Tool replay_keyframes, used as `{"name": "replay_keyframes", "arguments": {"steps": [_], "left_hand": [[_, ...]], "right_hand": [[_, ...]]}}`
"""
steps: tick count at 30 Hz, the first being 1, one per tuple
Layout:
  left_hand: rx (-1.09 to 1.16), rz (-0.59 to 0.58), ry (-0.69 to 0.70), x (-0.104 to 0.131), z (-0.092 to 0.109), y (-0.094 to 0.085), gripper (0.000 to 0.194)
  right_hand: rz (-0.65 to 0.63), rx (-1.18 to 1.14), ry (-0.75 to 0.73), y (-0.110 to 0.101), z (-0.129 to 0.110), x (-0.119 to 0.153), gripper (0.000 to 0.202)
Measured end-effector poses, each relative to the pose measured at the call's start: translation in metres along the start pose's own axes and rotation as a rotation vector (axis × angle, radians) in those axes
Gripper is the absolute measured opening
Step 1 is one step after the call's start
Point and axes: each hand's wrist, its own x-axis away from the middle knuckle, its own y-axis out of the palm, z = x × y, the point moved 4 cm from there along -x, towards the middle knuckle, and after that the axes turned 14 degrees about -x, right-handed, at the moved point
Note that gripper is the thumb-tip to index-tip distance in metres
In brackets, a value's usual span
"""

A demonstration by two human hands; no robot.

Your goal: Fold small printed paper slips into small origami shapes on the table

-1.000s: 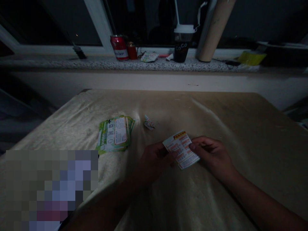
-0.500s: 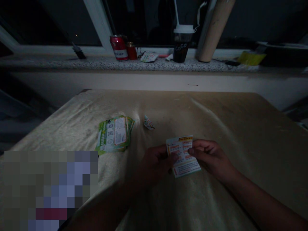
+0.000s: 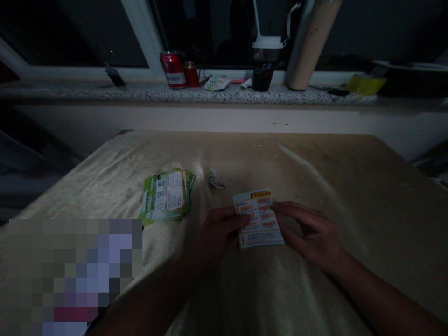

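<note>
A small printed leaflet, with orange and black text on white, is held above the table with its printed face up. My left hand grips its left side, thumb on top and fingers beneath. At the leaflet's right edge is my right hand, its thumb and fingers apart with a gap between them. The fingertips meet or pass just behind the edge; the dim light hides exact contact. Left of my hands lies a stack of green printed packets or cards. A crumpled scrap of printed paper rests beyond the leaflet.
A beige cloth covers the table. On the stone windowsill stand a red can, a smaller red container, a lidded dark cup with a straw, and a cardboard tube. A pixelated patch hides the lower left.
The leaflet has shifted slightly left and away from me, with my left hand. My right thumb has come off its face to the edge, and the right fingers have spread.
</note>
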Motion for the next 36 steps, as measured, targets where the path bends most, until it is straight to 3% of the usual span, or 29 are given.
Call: {"name": "replay_keyframes", "arguments": {"steps": [2,4,8,14,18,26,33,36], "left_hand": [[-0.022,-0.020,-0.011,0.001,0.001,0.002,0.020],[-0.053,0.000,0.039,0.002,0.002,0.000,0.027],[-0.172,0.058,0.322,0.006,0.007,-0.009,0.050],[-0.590,0.123,0.608,0.016,0.013,-0.010,0.047],[-0.715,0.114,0.610,0.020,0.021,-0.001,0.018],[-0.691,0.117,0.671,0.024,0.027,0.008,0.016],[-0.653,0.044,0.693,0.024,0.024,0.009,0.013],[-0.612,0.112,0.715,0.025,0.026,0.000,0.017]], "right_hand": [[-0.066,0.075,-0.089,0.003,-0.007,-0.002,0.028],[-0.048,0.075,-0.120,0.004,-0.011,-0.004,0.025],[0.073,0.073,-0.101,0.001,-0.014,-0.006,0.019],[0.125,0.005,-0.073,0.000,-0.014,-0.005,0.017],[0.102,-0.041,-0.058,0.002,-0.014,-0.004,0.017],[0.159,-0.018,-0.080,0.002,-0.018,0.000,0.022],[0.177,-0.016,-0.105,0.002,-0.022,0.001,0.019],[0.143,-0.011,-0.116,0.000,-0.024,-0.001,0.020]]}}
